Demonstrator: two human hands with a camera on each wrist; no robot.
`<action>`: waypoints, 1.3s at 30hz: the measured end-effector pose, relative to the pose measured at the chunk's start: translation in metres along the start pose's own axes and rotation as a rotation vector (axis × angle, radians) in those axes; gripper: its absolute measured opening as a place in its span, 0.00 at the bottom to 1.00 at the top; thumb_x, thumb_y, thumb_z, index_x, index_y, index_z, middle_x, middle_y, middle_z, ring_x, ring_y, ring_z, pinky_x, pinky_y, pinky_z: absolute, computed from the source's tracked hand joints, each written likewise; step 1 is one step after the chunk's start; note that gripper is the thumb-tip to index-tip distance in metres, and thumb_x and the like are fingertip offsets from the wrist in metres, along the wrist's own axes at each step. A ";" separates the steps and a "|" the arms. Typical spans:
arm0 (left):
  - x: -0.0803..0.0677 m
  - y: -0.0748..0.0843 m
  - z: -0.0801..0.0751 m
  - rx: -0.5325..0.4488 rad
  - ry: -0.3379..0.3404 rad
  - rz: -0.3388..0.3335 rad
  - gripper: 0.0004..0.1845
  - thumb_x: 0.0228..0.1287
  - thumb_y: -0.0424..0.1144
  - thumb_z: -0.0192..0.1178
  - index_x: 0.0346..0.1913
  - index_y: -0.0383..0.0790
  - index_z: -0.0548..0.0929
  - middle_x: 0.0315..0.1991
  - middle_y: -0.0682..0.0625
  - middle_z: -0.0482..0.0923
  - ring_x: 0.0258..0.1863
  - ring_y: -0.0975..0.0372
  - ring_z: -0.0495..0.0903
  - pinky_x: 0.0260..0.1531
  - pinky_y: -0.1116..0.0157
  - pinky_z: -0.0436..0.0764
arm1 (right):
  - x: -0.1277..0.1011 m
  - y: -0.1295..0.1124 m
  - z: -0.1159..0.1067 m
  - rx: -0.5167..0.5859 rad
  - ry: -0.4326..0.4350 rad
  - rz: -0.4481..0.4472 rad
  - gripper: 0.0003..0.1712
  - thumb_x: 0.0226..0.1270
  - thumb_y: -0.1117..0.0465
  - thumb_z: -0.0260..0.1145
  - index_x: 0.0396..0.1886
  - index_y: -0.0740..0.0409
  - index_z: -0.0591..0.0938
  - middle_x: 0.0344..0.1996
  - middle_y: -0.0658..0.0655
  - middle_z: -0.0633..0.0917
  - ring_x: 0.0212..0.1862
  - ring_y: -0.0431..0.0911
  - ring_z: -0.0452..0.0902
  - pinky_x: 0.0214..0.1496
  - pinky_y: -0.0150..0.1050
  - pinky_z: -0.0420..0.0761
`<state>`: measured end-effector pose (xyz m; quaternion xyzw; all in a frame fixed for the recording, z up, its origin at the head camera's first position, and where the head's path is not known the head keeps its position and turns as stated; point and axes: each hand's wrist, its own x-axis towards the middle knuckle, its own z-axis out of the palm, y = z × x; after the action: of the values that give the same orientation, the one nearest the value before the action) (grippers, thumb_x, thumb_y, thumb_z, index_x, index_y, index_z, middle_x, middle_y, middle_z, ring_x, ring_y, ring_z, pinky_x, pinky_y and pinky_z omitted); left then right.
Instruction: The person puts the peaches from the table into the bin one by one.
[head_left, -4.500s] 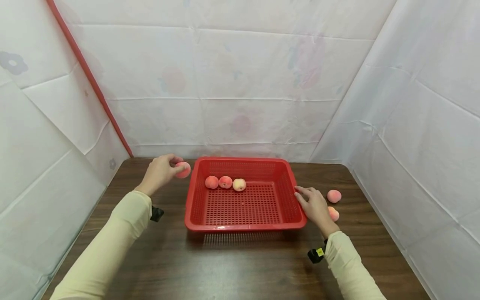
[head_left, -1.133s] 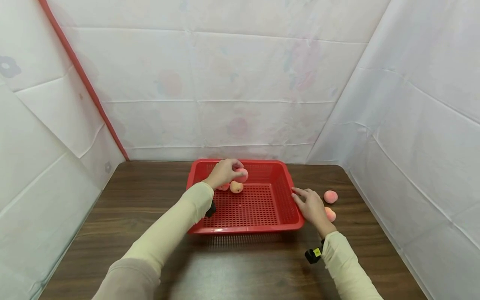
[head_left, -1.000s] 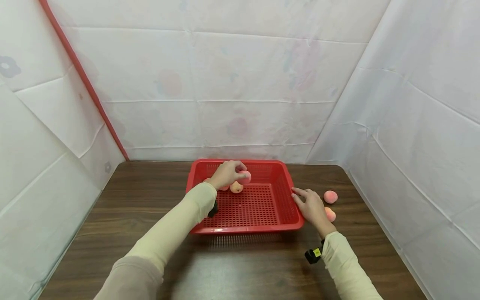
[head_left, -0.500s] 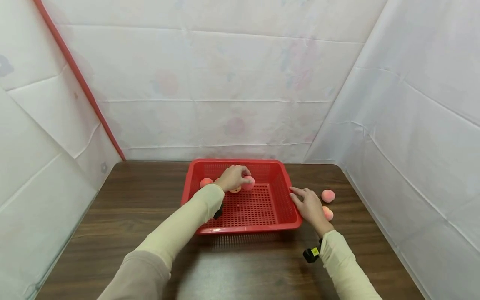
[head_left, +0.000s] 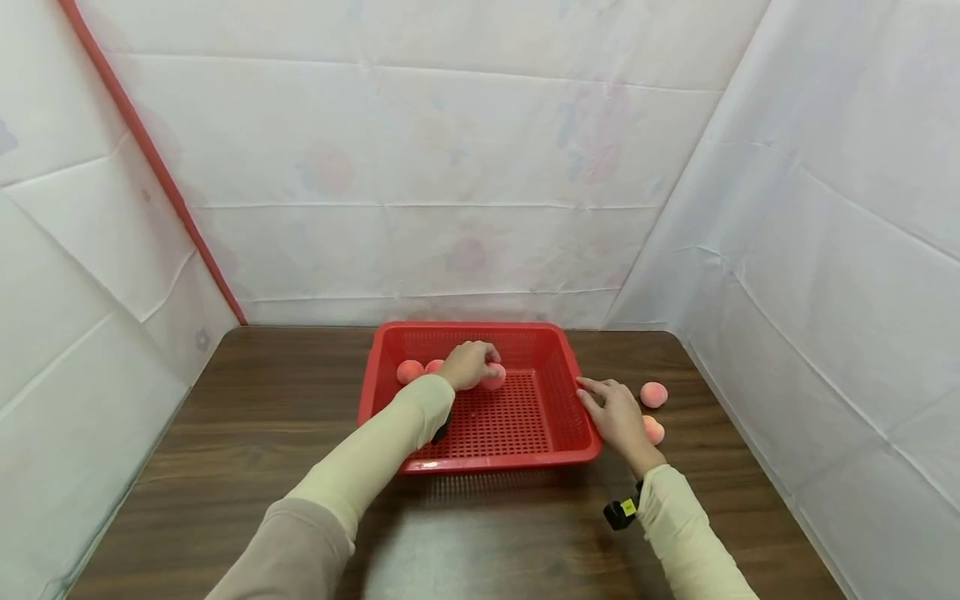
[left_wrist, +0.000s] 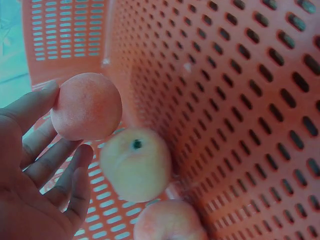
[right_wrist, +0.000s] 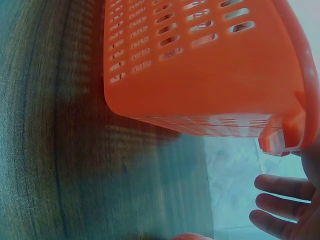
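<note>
hidden — peach (head_left: pixel 652 430) half behind right hand (head_left: pixel 617 414) | third peach (left_wrist: pixel 169 222) cut off

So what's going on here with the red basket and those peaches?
A person is working at a wooden table with a red basket on it. Their left hand is inside the basket, holding a peach with its fingertips just above the basket floor, next to other peaches lying near the far wall. Their right hand rests with relaxed fingers against the basket's right rim. Two more peaches lie on the table to the right of the basket.
</note>
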<state>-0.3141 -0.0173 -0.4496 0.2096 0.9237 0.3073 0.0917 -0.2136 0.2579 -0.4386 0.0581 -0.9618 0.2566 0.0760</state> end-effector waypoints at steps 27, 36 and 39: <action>0.010 0.003 0.015 0.183 0.032 0.044 0.12 0.66 0.36 0.60 0.51 0.41 0.83 0.51 0.46 0.83 0.54 0.53 0.80 0.55 0.55 0.77 | 0.000 0.004 -0.003 -0.022 0.012 -0.030 0.21 0.71 0.52 0.61 0.60 0.52 0.81 0.45 0.61 0.84 0.48 0.55 0.77 0.46 0.51 0.77; 0.012 0.006 0.015 0.266 0.023 0.061 0.15 0.68 0.37 0.58 0.55 0.44 0.83 0.54 0.48 0.83 0.57 0.51 0.79 0.58 0.50 0.76 | 0.001 0.005 -0.008 -0.037 -0.014 -0.026 0.21 0.71 0.51 0.61 0.61 0.51 0.81 0.47 0.62 0.83 0.48 0.56 0.77 0.45 0.51 0.77; 0.011 0.006 0.016 0.280 0.015 0.058 0.16 0.68 0.39 0.58 0.57 0.45 0.83 0.56 0.49 0.82 0.58 0.51 0.79 0.59 0.49 0.75 | 0.001 0.005 -0.008 -0.029 -0.014 -0.027 0.21 0.71 0.52 0.61 0.61 0.51 0.81 0.48 0.62 0.83 0.50 0.57 0.76 0.47 0.53 0.78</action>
<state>-0.3171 0.0001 -0.4591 0.2448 0.9518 0.1794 0.0456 -0.2142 0.2665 -0.4344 0.0717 -0.9650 0.2411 0.0738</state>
